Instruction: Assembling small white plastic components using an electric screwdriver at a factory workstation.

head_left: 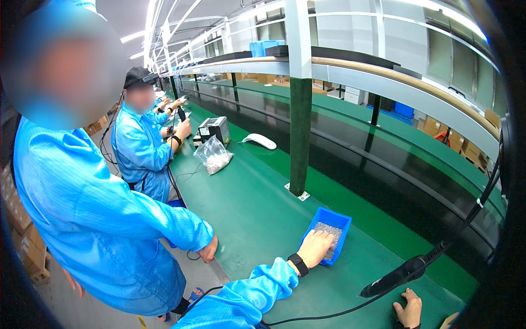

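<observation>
My left hand (316, 248), with a black band at its wrist, reaches over the near-left rim of a blue plastic bin (343, 223). Its fingers are bent together and touch a heap of small grey metal pieces (332, 254) inside; whatever they pinch is too small to make out. At the lower right, my right hand (409, 308) rests by the green tabletop with its fingers loosely apart and nothing in them. Just above it hangs a black electric screwdriver (394, 277) on a thick dark cable, apart from the fingers.
A person in a blue coat (104, 203) stands close on my left, one hand (208, 249) on the table edge. Farther along are more workers, a clear bag (215, 156) of small parts, a boxy grey device (213, 130) and a white handheld device (259, 141). A post (300, 137) rises behind the bin.
</observation>
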### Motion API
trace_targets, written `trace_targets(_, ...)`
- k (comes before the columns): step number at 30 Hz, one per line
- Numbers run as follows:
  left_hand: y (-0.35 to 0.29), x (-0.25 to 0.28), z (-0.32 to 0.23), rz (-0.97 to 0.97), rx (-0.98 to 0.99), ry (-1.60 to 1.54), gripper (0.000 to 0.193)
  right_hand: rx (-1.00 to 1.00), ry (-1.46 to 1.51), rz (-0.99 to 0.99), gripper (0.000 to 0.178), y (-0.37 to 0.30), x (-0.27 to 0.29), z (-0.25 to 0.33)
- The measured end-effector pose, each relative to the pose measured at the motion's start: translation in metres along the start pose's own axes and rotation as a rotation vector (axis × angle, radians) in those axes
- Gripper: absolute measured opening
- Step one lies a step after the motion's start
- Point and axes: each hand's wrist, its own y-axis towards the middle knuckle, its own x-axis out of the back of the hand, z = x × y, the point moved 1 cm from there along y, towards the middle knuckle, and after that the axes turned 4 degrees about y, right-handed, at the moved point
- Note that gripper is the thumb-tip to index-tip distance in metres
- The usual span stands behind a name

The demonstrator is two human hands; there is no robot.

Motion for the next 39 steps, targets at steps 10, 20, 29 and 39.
trace_targets(10,-0.003,-0.002,0.000,0.000,-0.019,0.010,0.005,-0.071,0.061,0.058,0.031,0.003,0.010,0.014)
trace_targets(20,0.000,0.002,-0.003,0.038,-0.055,0.026,0.006,-0.122,0.135,0.056,0.043,-0.003,-0.029,-0.039)
trace_targets(29,-0.002,-0.002,-0.001,0.048,-0.037,0.037,0.008,-0.002,0.081,-0.142,0.037,-0.007,-0.039,-0.048)
trace_targets(39,-0.001,-0.003,0.000,0.049,-0.030,0.024,0.006,0.004,0.071,-0.147,0.038,-0.007,-0.038,-0.046)
